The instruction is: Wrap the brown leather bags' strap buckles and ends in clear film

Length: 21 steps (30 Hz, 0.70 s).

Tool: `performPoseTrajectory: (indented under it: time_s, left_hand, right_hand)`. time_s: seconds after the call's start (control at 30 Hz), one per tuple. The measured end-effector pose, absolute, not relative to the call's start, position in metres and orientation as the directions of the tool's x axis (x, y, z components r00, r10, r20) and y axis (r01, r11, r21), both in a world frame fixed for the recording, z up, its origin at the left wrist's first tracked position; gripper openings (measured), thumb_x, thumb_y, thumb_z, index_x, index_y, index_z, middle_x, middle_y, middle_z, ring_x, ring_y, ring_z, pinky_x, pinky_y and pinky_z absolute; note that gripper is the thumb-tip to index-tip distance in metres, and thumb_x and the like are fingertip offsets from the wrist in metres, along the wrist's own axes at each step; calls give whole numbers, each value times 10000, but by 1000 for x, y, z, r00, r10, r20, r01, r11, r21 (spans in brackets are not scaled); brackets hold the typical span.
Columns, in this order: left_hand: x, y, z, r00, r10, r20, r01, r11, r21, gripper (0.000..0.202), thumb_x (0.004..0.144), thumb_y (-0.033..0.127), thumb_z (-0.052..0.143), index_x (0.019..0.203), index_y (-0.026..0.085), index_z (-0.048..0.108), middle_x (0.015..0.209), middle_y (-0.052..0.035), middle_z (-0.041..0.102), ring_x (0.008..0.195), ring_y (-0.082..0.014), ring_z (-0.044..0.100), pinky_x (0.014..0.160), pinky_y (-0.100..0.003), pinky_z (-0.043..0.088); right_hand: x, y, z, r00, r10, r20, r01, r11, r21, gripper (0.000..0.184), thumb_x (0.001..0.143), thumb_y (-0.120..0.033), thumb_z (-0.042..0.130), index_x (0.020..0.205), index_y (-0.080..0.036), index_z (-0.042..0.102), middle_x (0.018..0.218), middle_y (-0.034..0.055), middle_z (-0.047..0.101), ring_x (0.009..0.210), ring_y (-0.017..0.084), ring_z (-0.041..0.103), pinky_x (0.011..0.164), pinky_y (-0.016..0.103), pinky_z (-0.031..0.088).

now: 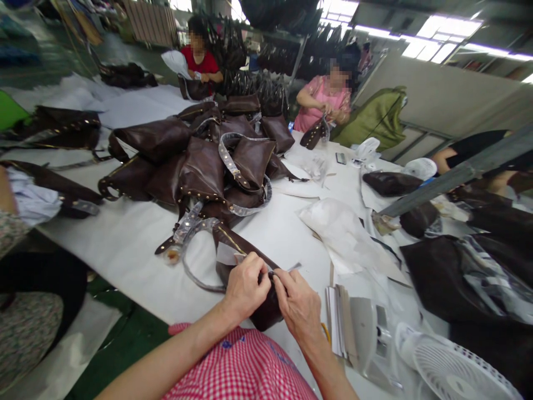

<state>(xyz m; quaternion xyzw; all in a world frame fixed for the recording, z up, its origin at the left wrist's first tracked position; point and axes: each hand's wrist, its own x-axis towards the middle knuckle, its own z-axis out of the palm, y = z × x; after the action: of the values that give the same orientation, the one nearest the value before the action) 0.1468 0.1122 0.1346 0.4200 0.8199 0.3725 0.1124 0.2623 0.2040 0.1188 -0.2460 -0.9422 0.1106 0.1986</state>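
Observation:
A dark brown leather handbag (266, 312) lies at the table's near edge, a gold zipper along its top and a plastic-wrapped strap (192, 261) looping out to the left. My left hand (249, 282) is closed, fingertips pinched at the bag's end. Beside it, my right hand (296, 300) pinches the same spot with thumb and fingers, close to a small dark part there. Exactly which piece sits between the fingertips is too small to make out. A pale paper tag (228, 254) sticks up from the bag just behind my left hand.
Several brown studded handbags (202, 166) are heaped on the white table (137, 244). To the right are a clear plastic bag (339, 225), a stack of cards (339, 319), a white fan (453, 361) and a slanting metal post (453, 175). Two people (322, 103) work across the table; another sits at left.

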Motion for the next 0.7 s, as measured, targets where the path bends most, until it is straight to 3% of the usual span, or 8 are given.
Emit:
performPoseTrajectory:
  time_s: [0.33,0.7]
  left_hand:
    - [147,113,131,-641,757,130,568,354,743,139,726,101,446,671,217,392,720,7,462,662,-150,468,630,-276,368]
    - [150,113,132,-657,732,181,618,385,686,137,741,110,454,674,218,403,706,8,473,656,-148,469,619,-276,359]
  right_hand:
    - [264,207,123,-815,482,323,365,859,-359,286,953,-375,434,1010,-230,675,754,23,579,645,127,574,555,239,337]
    - [259,202,120,-792,480,376,414,876,-247,304,964,-355,421,895,-230,690,703,22,544,594,126,505,540,264,285]
